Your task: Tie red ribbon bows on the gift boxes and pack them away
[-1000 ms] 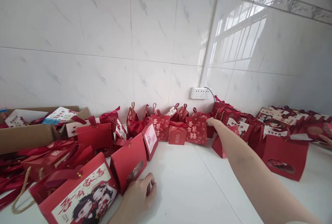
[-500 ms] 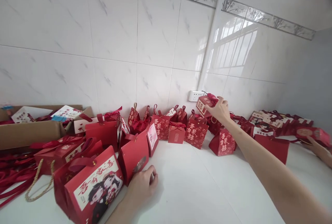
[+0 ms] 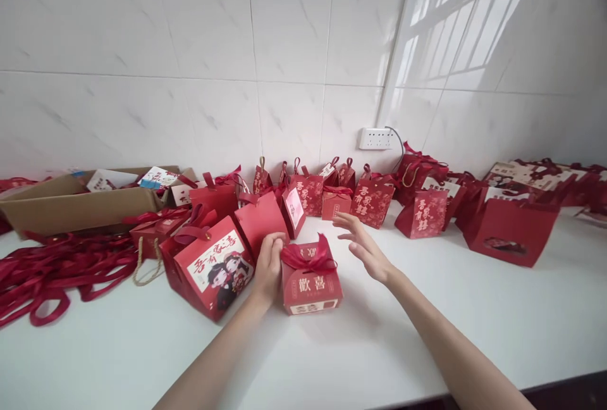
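A red gift box [image 3: 313, 286] with a dark red ribbon bow on top is in front of me, its lettered top tilted towards me. My left hand [image 3: 269, 267] grips it at the left side, fingertips partly hidden behind the edge. To the right of the box, my right hand [image 3: 363, 248] is open, its fingers spread and apart from the box. A larger red gift bag with a cartoon couple [image 3: 215, 271] stands left of my left hand. Behind that hand is a plain red bag [image 3: 260, 220].
Several red boxes and bags, among them a patterned bag [image 3: 374, 201], line the tiled wall. At left are a cardboard carton [image 3: 61, 207] and a heap of red ribbons [image 3: 80, 267]. A red bag [image 3: 512, 233] stands at right. A power strip [image 3: 377, 138] is on the wall.
My right hand has brought the bow-topped box from the back row to the middle and opened. My left hand has closed on the box. The view has shifted; the other person's hand is out of view.
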`<state>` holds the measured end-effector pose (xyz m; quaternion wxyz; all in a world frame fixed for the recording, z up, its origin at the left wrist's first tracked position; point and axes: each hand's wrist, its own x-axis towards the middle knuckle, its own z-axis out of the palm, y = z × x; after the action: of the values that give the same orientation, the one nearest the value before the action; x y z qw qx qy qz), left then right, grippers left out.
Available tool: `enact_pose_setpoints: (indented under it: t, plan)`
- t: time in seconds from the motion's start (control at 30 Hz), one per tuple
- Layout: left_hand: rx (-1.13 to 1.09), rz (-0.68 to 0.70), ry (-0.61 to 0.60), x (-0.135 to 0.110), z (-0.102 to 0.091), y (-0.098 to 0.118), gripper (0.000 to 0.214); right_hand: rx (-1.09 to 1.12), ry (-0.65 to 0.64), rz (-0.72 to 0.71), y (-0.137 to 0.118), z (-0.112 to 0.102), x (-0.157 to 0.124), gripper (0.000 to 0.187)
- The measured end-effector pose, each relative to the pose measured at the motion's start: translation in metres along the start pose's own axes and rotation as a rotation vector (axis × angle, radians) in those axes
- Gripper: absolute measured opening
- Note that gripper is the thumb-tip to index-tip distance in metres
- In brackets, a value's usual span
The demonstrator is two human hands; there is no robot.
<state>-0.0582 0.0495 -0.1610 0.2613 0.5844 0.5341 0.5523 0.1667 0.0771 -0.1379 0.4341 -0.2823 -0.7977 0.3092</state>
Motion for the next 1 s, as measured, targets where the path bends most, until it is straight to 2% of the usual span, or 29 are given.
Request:
enact_pose_setpoints:
  t: [0.07, 0.2, 0.3, 0.47, 0.53, 0.63, 0.7, 0.8, 0.87, 0.93, 1.0]
  plan:
    - [-0.041, 0.006, -0.068, 0.001, 0.0, 0.001, 0.041, 0.003, 0.02, 0.063, 0.005, 0.001, -0.006, 0.058]
    - [-0.097, 0.024, -0.238, 0.001, 0.001, 0.003, 0.044, 0.078, -0.046, 0.172, 0.005, 0.0, -0.009, 0.053]
    - [-0.119, 0.054, -0.309, 0.001, -0.001, 0.008, 0.039, 0.12, -0.011, 0.279, 0.001, 0.001, -0.006, 0.043]
    - [-0.146, 0.045, -0.292, 0.001, -0.002, 0.017, 0.028, 0.215, -0.031, 0.35, -0.007, 0.005, -0.004, 0.039]
    - [-0.186, 0.027, -0.287, 0.001, -0.002, 0.018, 0.028, 0.29, -0.088, 0.38, -0.008, 0.006, -0.005, 0.039]
    - [-0.287, 0.002, -0.343, 0.002, -0.005, 0.019, 0.034, 0.375, -0.191, 0.453, -0.005, 0.006, -0.005, 0.037]
    - [-0.334, -0.061, -0.433, 0.005, -0.009, 0.02, 0.035, 0.443, -0.209, 0.488, 0.0, 0.006, -0.006, 0.035]
    - [-0.408, -0.282, -0.657, 0.011, -0.018, 0.019, 0.032, 0.545, -0.151, 0.513, 0.005, 0.005, -0.006, 0.036]
    - [-0.463, -0.391, -0.757, 0.013, -0.023, 0.018, 0.031, 0.581, -0.154, 0.507, 0.003, 0.005, -0.007, 0.042]
    - [-0.498, -0.421, -0.778, 0.014, -0.026, 0.017, 0.032, 0.596, -0.254, 0.458, -0.002, 0.004, -0.009, 0.05]
    - [-0.501, -0.445, -0.808, 0.012, -0.026, 0.017, 0.038, 0.579, -0.411, 0.371, -0.01, 0.002, -0.011, 0.056]
